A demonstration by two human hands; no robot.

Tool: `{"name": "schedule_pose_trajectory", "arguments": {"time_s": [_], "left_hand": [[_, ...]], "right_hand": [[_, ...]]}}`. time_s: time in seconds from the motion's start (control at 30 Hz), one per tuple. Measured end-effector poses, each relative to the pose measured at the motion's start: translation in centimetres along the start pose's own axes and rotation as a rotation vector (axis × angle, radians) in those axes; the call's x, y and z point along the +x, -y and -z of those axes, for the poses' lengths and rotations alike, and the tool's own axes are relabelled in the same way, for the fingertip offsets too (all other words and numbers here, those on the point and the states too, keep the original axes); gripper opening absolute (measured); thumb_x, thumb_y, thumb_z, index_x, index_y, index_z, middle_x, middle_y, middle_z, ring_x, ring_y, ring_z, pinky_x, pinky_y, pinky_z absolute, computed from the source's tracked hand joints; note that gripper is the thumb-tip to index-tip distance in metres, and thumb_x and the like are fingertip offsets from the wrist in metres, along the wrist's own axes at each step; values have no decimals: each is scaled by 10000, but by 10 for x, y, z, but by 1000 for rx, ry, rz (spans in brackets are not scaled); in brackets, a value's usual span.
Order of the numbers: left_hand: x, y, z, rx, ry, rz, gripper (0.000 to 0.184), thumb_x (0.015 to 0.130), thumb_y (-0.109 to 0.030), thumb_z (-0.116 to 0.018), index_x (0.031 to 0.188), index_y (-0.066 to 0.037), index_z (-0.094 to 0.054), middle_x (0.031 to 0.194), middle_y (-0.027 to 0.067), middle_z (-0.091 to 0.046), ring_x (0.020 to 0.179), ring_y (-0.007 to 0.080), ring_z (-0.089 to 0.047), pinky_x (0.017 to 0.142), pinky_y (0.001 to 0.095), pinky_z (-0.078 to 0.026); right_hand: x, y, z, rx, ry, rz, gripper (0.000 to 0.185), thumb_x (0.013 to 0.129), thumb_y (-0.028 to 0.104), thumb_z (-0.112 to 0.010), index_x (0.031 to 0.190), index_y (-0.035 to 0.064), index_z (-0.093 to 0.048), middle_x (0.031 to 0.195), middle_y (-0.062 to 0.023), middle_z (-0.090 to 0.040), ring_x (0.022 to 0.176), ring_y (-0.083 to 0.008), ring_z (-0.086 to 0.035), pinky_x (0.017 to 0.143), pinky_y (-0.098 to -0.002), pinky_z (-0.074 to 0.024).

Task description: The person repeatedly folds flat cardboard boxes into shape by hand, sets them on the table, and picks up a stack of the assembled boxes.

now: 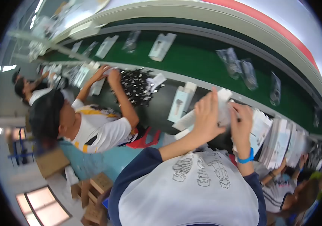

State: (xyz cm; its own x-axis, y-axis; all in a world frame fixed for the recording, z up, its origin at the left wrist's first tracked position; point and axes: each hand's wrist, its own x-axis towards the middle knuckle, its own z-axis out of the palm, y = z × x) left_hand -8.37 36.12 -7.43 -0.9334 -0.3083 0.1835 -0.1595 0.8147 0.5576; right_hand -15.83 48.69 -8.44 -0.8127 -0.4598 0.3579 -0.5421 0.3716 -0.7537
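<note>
My left hand (207, 118) is wrapped against a white box (224, 95), its fingers pointing up along the side. On the other side, my right hand (242, 122), with a blue band at the wrist, has bent fingers closed on a pale, blurred part of what seems to be the same box or its wrapping. Beside my left hand, an upright white box (179, 103) with a printed picture stands on the dark bench. A row of flattened white boxes (276, 141) leans just right of my right hand.
A green conveyor (198, 56) runs behind the bench, carrying white boxes (162, 47) and bagged items (248, 74). A co-worker (104, 128) sits at left by a pile of small black pieces (136, 86). Another person (281, 188) is at right. Cardboard boxes (101, 182) stand on the floor.
</note>
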Motion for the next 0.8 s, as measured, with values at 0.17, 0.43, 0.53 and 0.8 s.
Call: {"name": "schedule_pose_trajectory", "arguments": {"time_s": [0.17,0.43,0.53,0.8], "left_hand": [[14,5,2,-91,-31,-39,1249,517,-243,-843,1465,61,-90,1295,244,-397,1184,397,-416,1011,441,-333],[23,5,4,-1150,13,235,542,696,7,-768,1189,35,-546,1053,91,-646,961,160,-627,829,307,-523],[12,9,-5,-936,-12,109,918,637,-54,-813,1399,23,-307,1252,145,-533,1118,205,-554,914,335,-476],[2,4,-14,-318,-238,-529,894,515,-128,-844,1297,-156,-410,1186,174,-477,1023,362,-513,815,440,-439]], "right_hand": [[-1,-32,7,695,179,-147,217,786,-73,-626,995,-19,-651,982,-73,-606,940,-178,-567,836,-300,-441],[-29,-15,-16,847,436,-476,922,711,57,-790,1455,-14,-249,1379,-154,-440,1295,-213,-391,1077,-356,-318],[-31,-29,-10,938,538,-314,943,760,111,-757,1492,20,-171,1431,-165,-374,1327,-243,-368,1091,-370,-286],[-11,22,9,1220,-14,-586,678,878,340,-558,1426,33,-304,1214,-136,-530,1147,-207,-519,984,-341,-413]]}}
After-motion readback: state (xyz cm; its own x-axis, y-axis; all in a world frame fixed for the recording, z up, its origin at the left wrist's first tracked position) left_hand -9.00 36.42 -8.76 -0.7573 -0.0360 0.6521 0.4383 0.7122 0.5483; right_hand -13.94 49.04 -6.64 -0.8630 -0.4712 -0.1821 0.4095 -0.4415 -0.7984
